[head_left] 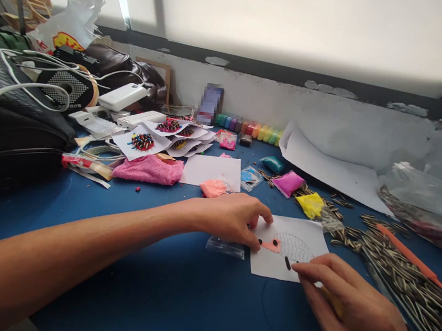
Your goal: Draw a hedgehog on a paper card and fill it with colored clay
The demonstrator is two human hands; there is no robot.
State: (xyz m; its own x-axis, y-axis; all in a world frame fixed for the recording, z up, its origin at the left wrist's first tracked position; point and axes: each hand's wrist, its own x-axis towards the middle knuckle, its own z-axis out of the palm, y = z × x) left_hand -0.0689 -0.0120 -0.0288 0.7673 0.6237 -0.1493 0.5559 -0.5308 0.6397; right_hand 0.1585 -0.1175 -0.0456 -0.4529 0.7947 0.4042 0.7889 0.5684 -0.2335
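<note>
A small white paper card (308,237) lies on the blue table, printed with a hedgehog outline whose face is filled with pink clay (271,244). My left hand (233,218) rests on the card's left edge, fingertips pressing it down beside the pink face. My right hand (343,302) sits at the card's lower right corner, index fingertip touching the paper near two dark oval feet (288,262). A yellowish object shows under its fingers; what it is I cannot tell. A heap of striped sunflower seeds (403,274) spreads just right of the card.
Bags of clay lie behind the card: yellow (310,204), magenta (288,183), teal (272,164), peach (213,187). An orange stick (409,254) rests on the seeds. Finished hedgehog cards (156,137), a pink cloth (149,169), cables and dark bags crowd the left.
</note>
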